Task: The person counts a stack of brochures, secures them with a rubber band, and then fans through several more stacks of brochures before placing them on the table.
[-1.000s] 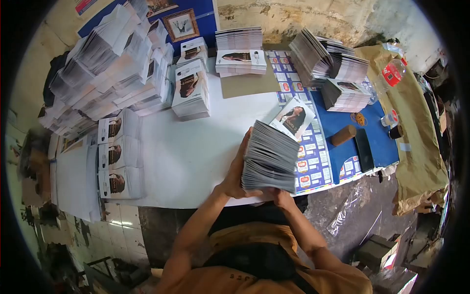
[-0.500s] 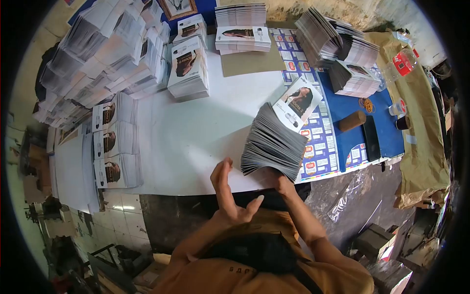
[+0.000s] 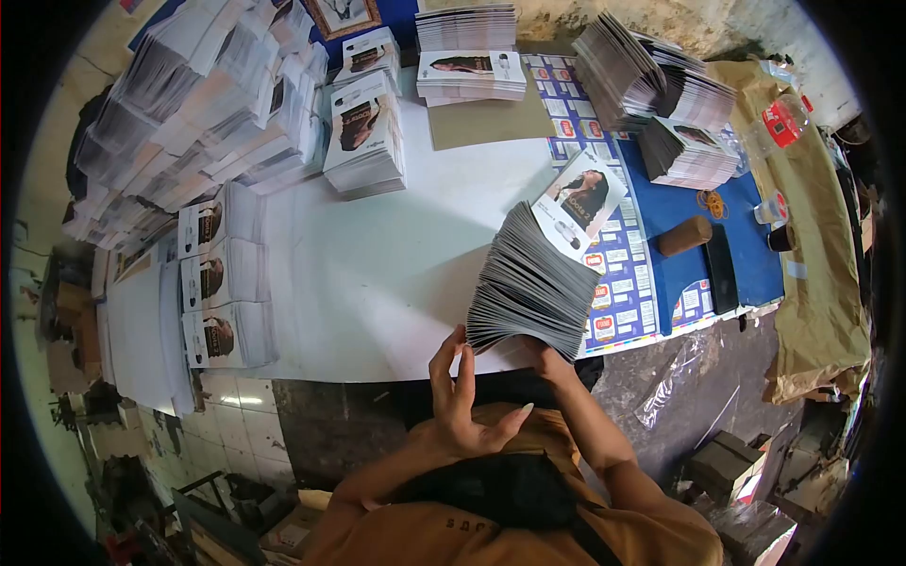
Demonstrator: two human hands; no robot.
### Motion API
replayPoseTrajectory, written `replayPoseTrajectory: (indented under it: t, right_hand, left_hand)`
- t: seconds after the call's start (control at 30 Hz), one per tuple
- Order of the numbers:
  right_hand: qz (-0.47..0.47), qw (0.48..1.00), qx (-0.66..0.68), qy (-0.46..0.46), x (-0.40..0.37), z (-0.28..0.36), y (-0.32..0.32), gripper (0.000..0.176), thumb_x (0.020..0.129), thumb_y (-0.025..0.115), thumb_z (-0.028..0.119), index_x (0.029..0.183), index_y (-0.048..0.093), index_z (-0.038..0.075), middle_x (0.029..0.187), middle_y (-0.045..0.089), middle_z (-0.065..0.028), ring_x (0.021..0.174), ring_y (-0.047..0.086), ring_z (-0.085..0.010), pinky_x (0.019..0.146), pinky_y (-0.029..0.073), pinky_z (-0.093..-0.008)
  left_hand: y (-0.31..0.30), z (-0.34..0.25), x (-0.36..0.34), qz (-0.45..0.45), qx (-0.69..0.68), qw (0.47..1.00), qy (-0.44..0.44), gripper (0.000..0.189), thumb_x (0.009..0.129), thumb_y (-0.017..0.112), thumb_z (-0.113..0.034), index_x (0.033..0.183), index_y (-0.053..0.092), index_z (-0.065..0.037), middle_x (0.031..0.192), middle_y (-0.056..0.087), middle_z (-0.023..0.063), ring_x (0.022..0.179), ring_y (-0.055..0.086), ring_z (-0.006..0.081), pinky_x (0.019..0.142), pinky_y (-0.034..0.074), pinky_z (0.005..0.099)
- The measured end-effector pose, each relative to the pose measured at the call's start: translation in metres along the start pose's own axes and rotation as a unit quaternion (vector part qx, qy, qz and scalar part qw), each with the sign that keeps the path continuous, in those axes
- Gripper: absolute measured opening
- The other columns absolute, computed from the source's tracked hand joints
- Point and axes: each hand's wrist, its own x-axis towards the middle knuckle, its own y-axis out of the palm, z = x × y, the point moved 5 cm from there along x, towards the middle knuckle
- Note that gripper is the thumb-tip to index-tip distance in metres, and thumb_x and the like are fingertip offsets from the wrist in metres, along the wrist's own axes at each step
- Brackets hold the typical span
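Note:
A thick stack of printed leaflets [image 3: 533, 278] lies fanned out on the table near its front edge, grey edges spread in an arc. The cover of its far end [image 3: 580, 203] faces up and shows a long-haired figure. My right hand [image 3: 549, 363] grips the near edge of this stack, its fingers partly hidden underneath. With fingers apart and thumb stretched out, my left hand [image 3: 461, 401] is at the stack's near left corner, fingertips right at the leaflet edges.
Tall piles of leaflets [image 3: 208, 104] rise at the left, with three smaller bundles [image 3: 222, 283] below them. More stacks [image 3: 363, 132] stand along the back. To the right are a brown cylinder [image 3: 684, 236], a black oblong object [image 3: 719, 269], rubber bands [image 3: 712, 203] and a plastic bottle [image 3: 783, 123].
My left hand has moved right, up to the stack's near left corner, from slightly apart. My right hand keeps its grip on the fanned leaflets.

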Motion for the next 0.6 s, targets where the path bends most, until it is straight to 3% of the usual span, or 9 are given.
replayPoseTrajectory:
  t: [0.13,0.23,0.27,0.37,0.47,0.6]
  right_hand:
    - [0.004,1.000,0.024,-0.004,0.002,-0.006,0.003,0.076,0.069,0.078,0.031,0.119,0.029,0.000,0.110,0.040,-0.0105,0.104,0.043,-0.0188,0.092,0.034,-0.0327]
    - [0.009,0.999,0.047,-0.013,0.003,-0.009,0.004,0.077,0.069,0.078,0.031,0.119,0.029,0.001,0.110,0.039,-0.0101,0.104,0.043,-0.0186,0.092,0.034,-0.0325]
    - [0.010,0.999,0.051,-0.012,0.002,-0.009,0.004,0.078,0.069,0.079,0.032,0.119,0.028,0.001,0.110,0.039,-0.0100,0.104,0.043,-0.0185,0.092,0.034,-0.0324]
    - [0.014,0.999,0.014,0.030,-0.005,-0.011,-0.002,0.078,0.068,0.078,0.033,0.120,0.028,0.001,0.109,0.039,-0.0096,0.104,0.042,-0.0186,0.092,0.033,-0.0324]
    - [0.008,0.999,0.009,0.039,-0.007,-0.011,-0.003,0.080,0.068,0.077,0.037,0.119,0.029,0.001,0.109,0.038,-0.0094,0.104,0.042,-0.0187,0.092,0.033,-0.0327]
    - [-0.003,0.999,0.034,0.033,-0.008,-0.018,-0.003,0.081,0.067,0.077,0.039,0.119,0.029,0.000,0.109,0.037,-0.0095,0.104,0.041,-0.0187,0.092,0.033,-0.0329]
  left_hand:
    - [0.000,-0.006,0.001,0.011,0.029,1.000,0.005,0.097,0.075,0.070,-0.032,0.143,0.015,0.012,0.140,0.023,0.0355,0.129,0.031,0.0427,0.104,0.030,0.0494]
    - [-0.003,-0.007,-0.003,-0.037,-0.004,0.999,-0.003,0.091,0.073,0.076,-0.030,0.140,0.027,0.008,0.138,0.025,0.0333,0.124,0.034,0.0416,0.099,0.036,0.0452]
    - [-0.004,-0.007,-0.003,-0.068,-0.010,0.998,-0.004,0.084,0.072,0.077,-0.028,0.135,0.032,0.006,0.132,0.030,0.0278,0.119,0.037,0.0385,0.095,0.038,0.0438]
    - [-0.004,-0.006,-0.006,-0.075,-0.034,0.996,-0.015,0.076,0.073,0.076,-0.026,0.129,0.036,0.005,0.126,0.034,0.0233,0.114,0.040,0.0339,0.093,0.040,0.0408]
    - [0.000,-0.003,-0.008,-0.057,-0.079,0.995,-0.005,0.078,0.071,0.070,-0.019,0.132,0.028,0.006,0.124,0.032,0.0192,0.114,0.037,0.0286,0.100,0.032,0.0404]
    - [0.001,-0.003,-0.005,-0.074,-0.101,0.992,-0.027,0.080,0.069,0.070,-0.014,0.133,0.027,0.007,0.121,0.034,0.0189,0.109,0.039,0.0265,0.095,0.034,0.0380]
